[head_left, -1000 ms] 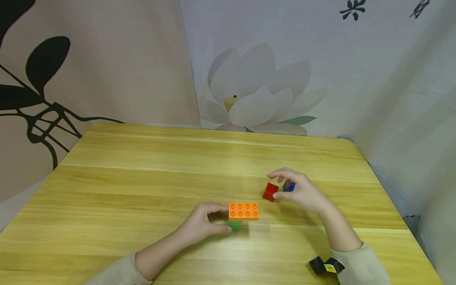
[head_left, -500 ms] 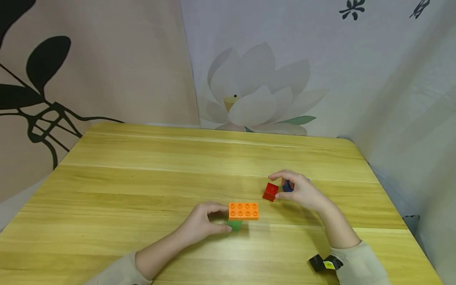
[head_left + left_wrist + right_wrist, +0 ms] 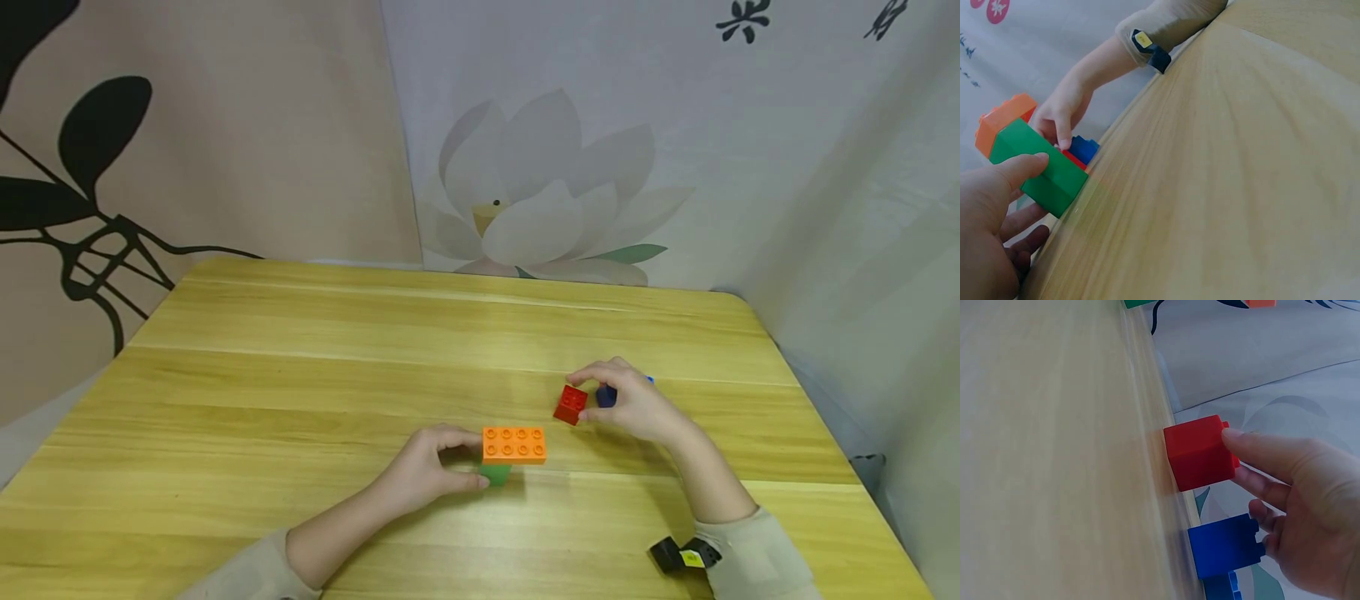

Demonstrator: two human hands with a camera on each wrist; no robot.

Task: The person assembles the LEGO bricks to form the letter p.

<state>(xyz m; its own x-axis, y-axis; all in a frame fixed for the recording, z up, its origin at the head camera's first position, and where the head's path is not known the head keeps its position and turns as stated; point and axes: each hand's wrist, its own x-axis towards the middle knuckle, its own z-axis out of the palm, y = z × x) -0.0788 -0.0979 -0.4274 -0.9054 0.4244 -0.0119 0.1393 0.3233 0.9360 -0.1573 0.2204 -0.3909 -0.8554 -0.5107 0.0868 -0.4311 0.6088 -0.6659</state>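
My left hand (image 3: pixel 420 471) holds a green block (image 3: pixel 1038 165), its thumb on one face and fingers on the other side. An orange brick (image 3: pixel 513 446) with two rows of studs sits on top of the green block and overhangs to the right. My right hand (image 3: pixel 633 404) has its thumb and index finger at a small red brick (image 3: pixel 1200 453), the thumb on the studded side's edge. Beside the red brick is a blue brick (image 3: pixel 1222 547), with another blue part (image 3: pixel 1221 587) next to it. The other right fingers lie close to the blue studs; contact cannot be told.
The wooden table (image 3: pixel 300 375) extends around both hands. A black band with a yellow label (image 3: pixel 690 557) is at the right sleeve. A printed cloth backdrop (image 3: pixel 555 183) stands behind the table's far edge.
My right hand has shifted slightly right at the red brick. A bit of blue now shows beyond the back of that hand. The left hand, green block and orange brick stay in place.
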